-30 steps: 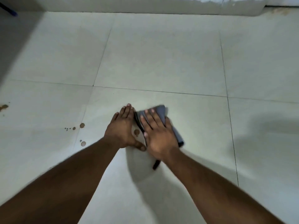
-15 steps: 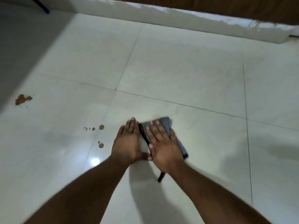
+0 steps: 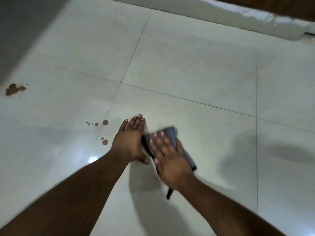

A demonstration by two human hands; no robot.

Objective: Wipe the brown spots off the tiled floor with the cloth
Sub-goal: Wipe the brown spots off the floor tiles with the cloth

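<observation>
A folded grey cloth (image 3: 171, 135) lies on the pale tiled floor (image 3: 196, 68). My right hand (image 3: 168, 159) presses flat on it with straight fingers. Just left of the cloth, my left hand (image 3: 130, 142) rests flat on the bare tile, thumb out toward the cloth's edge. Small round brown spots (image 3: 105, 122) sit left of my left hand, another brown spot (image 3: 104, 142) lies lower by the grout line, and a larger brown splatter (image 3: 14, 89) marks the far left tile. A dark strip (image 3: 169, 193) sticks out from under my right wrist.
A white skirting ledge (image 3: 238, 19) runs along the back, with dark wood above it at the top right. A grey wall or shadow (image 3: 20, 28) fills the top left. Dark shadows fall on the tiles to the right.
The brown spot that showed between my hands a second ago is no longer visible. My right hand with the cloth has shifted slightly right and looks blurred. The camera view has tilted.
</observation>
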